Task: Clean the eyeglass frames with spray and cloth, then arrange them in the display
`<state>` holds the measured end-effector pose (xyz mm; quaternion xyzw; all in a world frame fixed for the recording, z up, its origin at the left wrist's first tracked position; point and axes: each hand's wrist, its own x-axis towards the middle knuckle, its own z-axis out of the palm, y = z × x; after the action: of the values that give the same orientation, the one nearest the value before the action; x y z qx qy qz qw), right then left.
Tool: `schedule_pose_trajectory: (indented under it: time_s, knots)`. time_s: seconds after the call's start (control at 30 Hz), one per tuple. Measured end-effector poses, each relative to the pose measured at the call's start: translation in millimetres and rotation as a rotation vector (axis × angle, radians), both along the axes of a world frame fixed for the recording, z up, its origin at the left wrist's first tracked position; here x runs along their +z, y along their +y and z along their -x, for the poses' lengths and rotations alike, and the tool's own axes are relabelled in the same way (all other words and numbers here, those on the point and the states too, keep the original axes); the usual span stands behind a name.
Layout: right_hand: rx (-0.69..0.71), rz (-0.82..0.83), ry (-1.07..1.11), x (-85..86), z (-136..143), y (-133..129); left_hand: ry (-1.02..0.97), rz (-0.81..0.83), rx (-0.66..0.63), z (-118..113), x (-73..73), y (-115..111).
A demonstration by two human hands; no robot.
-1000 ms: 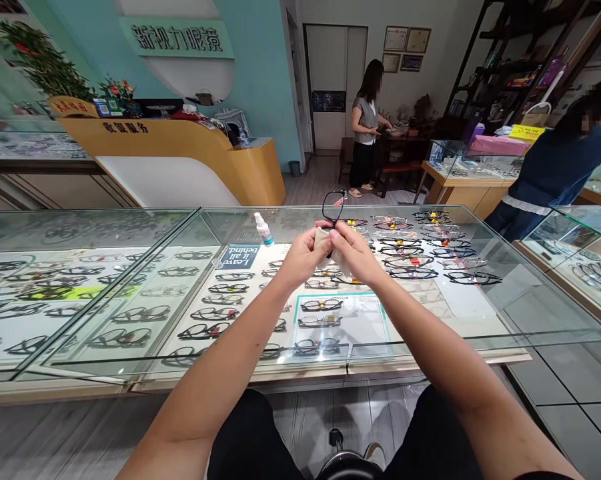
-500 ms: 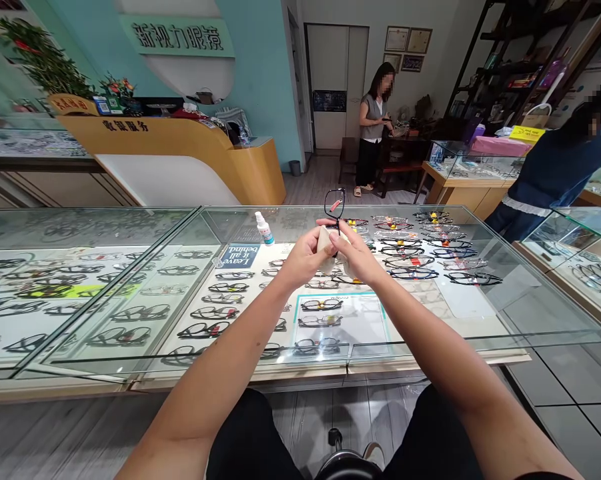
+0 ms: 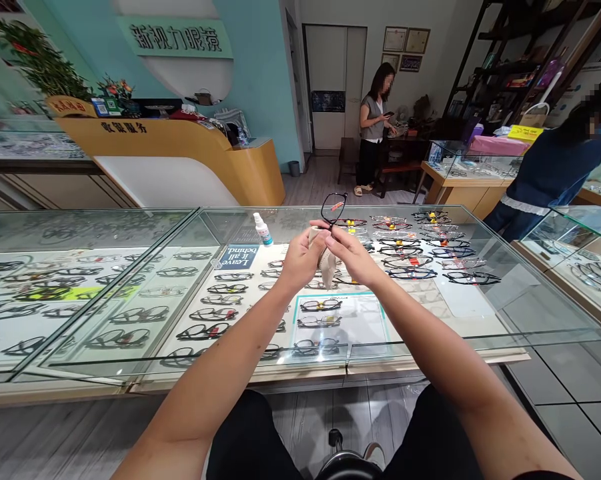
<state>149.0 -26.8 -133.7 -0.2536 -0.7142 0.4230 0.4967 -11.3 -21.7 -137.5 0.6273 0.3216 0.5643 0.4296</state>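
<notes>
Above the glass counter, my left hand [image 3: 301, 258] is closed on a pale cloth [image 3: 327, 265], which hangs down between my hands. My right hand [image 3: 353, 255] is closed beside it, its fingers on the black-rimmed glasses [image 3: 333, 208] and the cloth. One lens with a small red-orange label sticks up above my fingers; the rest of the frame is hidden by the cloth and hands. A white spray bottle [image 3: 263, 230] with a blue label stands on the counter to the left of my hands.
The glass display counter [image 3: 420, 363] holds rows of glasses beneath and around my forearms. A blue printed card [image 3: 239, 257] lies at the left. Beyond are a yellow reception desk [image 3: 260, 167], a standing person [image 3: 373, 127] with a phone, and another person [image 3: 543, 167] at the right.
The glasses have tilted and lowered slightly, and the cloth now hangs lower between my hands. The person at the back has raised a phone a little.
</notes>
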Motion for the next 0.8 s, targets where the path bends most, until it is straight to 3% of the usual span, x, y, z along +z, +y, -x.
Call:
schedule_pose_trajectory:
  time_s: [0.13, 0.53, 0.63, 0.8]
  knots:
    - [-0.032, 0.027, 0.032, -2.1, 0, 5, 0.074, -0.029, -0.006, 2, 0.9, -1]
    - [-0.053, 0.194, 0.118, -5.3, -7, 13, 0.163, 0.052, -0.345, 17, 9.1, 6]
    - [-0.043, 0.202, 0.119, -6.3, -7, 15, 0.154, 0.068, -0.322, 14, 7.7, 4]
    - [-0.055, 0.139, 0.102, -1.3, -6, 10, 0.178, 0.008, -0.168, 9, 6.9, 0]
